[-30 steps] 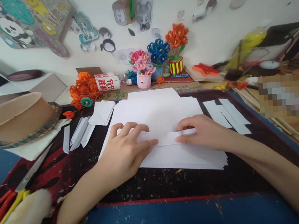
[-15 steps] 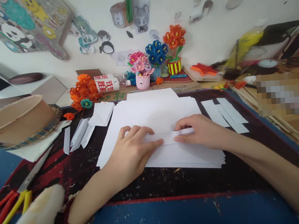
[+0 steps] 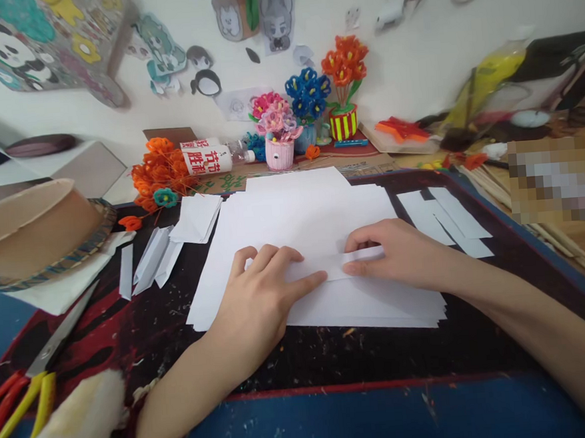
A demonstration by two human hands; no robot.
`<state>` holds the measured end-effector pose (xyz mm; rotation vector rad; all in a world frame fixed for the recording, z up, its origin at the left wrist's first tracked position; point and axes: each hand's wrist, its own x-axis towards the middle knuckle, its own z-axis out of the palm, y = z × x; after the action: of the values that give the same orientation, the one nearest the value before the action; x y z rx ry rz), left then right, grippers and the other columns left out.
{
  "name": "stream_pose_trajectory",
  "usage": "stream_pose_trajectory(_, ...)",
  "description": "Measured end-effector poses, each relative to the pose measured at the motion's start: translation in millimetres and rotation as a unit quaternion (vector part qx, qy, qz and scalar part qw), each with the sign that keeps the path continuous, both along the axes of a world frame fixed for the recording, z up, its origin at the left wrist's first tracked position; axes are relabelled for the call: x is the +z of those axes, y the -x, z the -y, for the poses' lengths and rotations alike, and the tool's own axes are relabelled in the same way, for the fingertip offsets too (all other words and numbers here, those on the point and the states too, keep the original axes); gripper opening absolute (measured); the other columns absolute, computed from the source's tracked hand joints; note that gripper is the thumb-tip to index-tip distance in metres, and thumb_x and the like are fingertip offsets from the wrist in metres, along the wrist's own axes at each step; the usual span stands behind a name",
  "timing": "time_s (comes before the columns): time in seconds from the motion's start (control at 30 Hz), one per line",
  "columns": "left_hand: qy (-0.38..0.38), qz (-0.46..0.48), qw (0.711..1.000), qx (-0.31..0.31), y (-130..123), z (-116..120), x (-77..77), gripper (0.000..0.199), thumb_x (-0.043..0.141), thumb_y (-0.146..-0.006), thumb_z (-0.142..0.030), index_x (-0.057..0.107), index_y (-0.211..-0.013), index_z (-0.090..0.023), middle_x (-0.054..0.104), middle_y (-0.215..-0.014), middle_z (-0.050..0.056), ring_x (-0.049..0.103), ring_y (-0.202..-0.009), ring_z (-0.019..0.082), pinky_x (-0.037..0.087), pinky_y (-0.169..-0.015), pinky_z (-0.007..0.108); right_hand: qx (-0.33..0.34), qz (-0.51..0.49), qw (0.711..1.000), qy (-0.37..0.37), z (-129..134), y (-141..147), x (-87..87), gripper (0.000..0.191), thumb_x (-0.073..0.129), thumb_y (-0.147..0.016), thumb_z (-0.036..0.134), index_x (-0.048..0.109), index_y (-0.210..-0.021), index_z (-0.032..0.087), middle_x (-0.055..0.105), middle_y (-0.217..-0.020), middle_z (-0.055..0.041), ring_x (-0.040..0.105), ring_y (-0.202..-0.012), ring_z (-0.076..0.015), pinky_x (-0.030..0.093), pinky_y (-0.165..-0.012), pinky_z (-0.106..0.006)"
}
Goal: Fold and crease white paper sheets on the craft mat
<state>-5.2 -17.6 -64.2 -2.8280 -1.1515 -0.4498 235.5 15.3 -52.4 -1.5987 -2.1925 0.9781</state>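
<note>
A stack of white paper sheets (image 3: pixel 272 214) lies on the dark mat. On top of it is a narrow folded paper strip (image 3: pixel 333 268), which runs between my hands. My left hand (image 3: pixel 267 287) presses on the strip's left part, its thumb stretched along the lower edge. The strip's right end is pinched between thumb and fingers of my right hand (image 3: pixel 385 256). Folded white papers (image 3: pixel 197 219) lie left of the stack, and several cut strips (image 3: pixel 453 218) lie to its right.
Scissors (image 3: pixel 46 353) with red and yellow handles lie at the left, below a round tan container (image 3: pixel 27 221). Behind the stack stand pipe-cleaner flowers (image 3: pixel 276 130) and a lying bottle (image 3: pixel 213 158). Thin sticks (image 3: pixel 554 241) are at the right.
My left thumb has slid slightly right along the strip. My right hand still pinches the strip's right end. The camera view has shifted slightly.
</note>
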Motion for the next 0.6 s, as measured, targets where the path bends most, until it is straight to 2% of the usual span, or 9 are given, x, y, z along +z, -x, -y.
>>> stream_pose_trajectory(0.23, 0.010, -0.012, 1.000, -0.012, 1.7, -1.1, 0.2, 0.051, 0.051, -0.085, -0.006, 0.060, -0.122, -0.040, 0.058, -0.117, 0.005, 0.051, -0.102, 0.024, 0.033, -0.087, 0.044, 0.007, -0.005, 1.000, -0.001, -1.3, -1.6, -1.0, 0.016, 0.066, -0.073, 0.038, 0.069, -0.077, 0.022, 0.071, -0.085, -0.0020, 0.063, -0.078, -0.0210, 0.046, -0.070, -0.033)
stream_pose_trajectory(0.6, -0.044, -0.059, 0.997, -0.030, -0.8, 1.1, 3.5, 0.050, 0.055, -0.082, -0.008, 0.059, -0.123, -0.037, 0.059, -0.119, 0.006, 0.051, -0.099, 0.025, 0.031, -0.086, 0.043, -0.021, 0.016, 0.999, -0.024, 0.1, -0.5, -0.3, 0.018, 0.068, -0.070, 0.040, 0.070, -0.076, 0.023, 0.072, -0.089, -0.0020, 0.064, -0.086, -0.0234, 0.047, -0.073, -0.033)
